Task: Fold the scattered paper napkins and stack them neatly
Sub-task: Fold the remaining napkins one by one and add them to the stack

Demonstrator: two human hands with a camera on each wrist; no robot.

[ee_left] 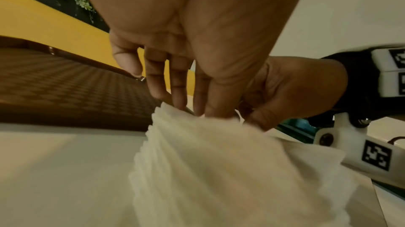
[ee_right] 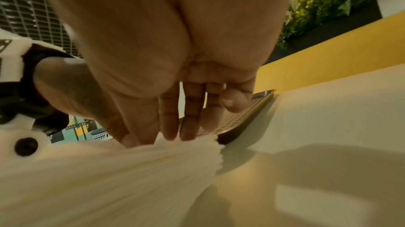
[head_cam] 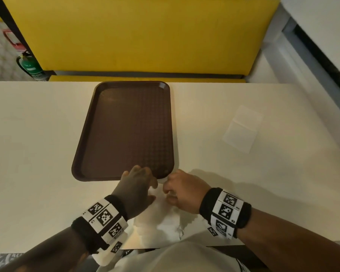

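Dim warm light, soft shadows, motion-blurred wrist views, wide-angle bending at edges.

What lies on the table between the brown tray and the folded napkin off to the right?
Nothing: in the head view only bare table separates the brown tray from the folded napkin.

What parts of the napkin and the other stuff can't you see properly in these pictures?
- Napkin: in the head view, its far edge is hidden under the left hand and right hand; its near edge is cut off by the person's shirt.
- Napkin's surface: smeared by blur in both wrist views.
- Second napkin: too faint in the head view to tell its layers.
- Fire extinguisher: label too small.
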